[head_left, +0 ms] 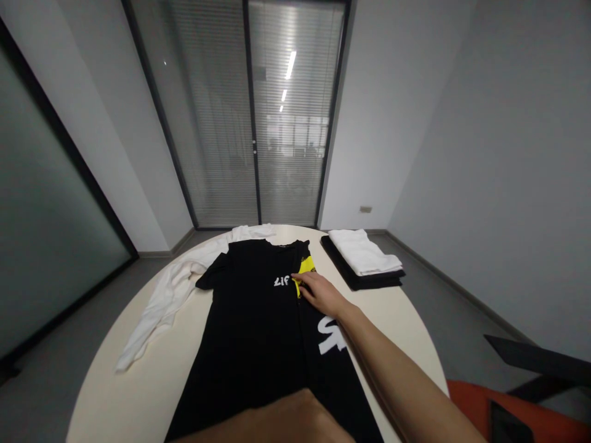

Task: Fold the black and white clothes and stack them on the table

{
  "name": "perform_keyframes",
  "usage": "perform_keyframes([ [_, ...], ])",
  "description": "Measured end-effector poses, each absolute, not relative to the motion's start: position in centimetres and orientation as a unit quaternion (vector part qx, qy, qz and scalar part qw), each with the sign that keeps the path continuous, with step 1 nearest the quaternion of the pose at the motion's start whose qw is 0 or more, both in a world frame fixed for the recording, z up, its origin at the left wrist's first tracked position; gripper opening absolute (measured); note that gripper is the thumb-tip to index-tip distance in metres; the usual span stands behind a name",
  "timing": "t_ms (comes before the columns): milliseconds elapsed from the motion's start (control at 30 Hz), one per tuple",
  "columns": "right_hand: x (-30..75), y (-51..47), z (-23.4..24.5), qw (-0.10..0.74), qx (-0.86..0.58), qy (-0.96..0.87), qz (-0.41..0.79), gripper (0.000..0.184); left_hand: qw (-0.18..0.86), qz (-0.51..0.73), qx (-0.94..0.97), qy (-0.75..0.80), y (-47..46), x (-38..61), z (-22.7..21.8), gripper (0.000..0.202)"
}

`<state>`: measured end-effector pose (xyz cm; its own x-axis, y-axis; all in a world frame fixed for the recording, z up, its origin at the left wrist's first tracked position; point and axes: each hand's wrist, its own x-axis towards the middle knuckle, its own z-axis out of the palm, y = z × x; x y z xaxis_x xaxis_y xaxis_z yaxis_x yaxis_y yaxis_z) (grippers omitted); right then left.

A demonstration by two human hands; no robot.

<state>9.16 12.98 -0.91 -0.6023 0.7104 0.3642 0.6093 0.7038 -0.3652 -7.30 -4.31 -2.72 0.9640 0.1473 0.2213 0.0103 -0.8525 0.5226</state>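
A black T-shirt [252,320] with white lettering and a yellow patch lies spread along the round cream table [152,369], its right side folded inward. My right hand [321,292] rests flat on the folded edge by the yellow patch, fingers stretched out and together. Of my left arm, only the forearm [281,421] shows at the bottom edge; its hand is out of view.
A white long-sleeved garment [170,292] lies crumpled along the table's left and far side. A folded white garment [362,251] sits on a folded black one [369,280] at the far right. An orange chair [521,412] stands at lower right. Glass doors with blinds are beyond.
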Motion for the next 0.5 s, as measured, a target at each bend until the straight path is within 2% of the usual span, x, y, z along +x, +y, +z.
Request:
perform_keyframes([
  [67,9.1,13.0,-1.0,0.249,-0.368,-0.89,0.099,0.044,0.215,0.171,0.958,0.078,-4.0,-8.0,0.1,0.019],
  [133,9.1,13.0,-1.1,0.245,-0.362,-0.895,0.089,0.042,0.169,0.143,0.967,0.128,-3.7,-8.5,1.9,0.047],
  [200,9.1,12.8,-1.1,0.233,-0.358,-0.901,0.076,0.042,0.153,0.102,0.972,0.147,-3.5,-8.9,2.5,0.061],
  [367,9.0,12.6,-1.1,0.219,-0.37,-0.9,0.074,0.047,0.188,0.108,0.961,0.171,-2.6,-9.1,1.4,0.054],
  [500,9.0,13.7,-1.8,0.272,-0.371,-0.882,0.105,0.04,0.18,0.137,0.924,0.307,-1.8,-9.1,1.0,0.068],
])
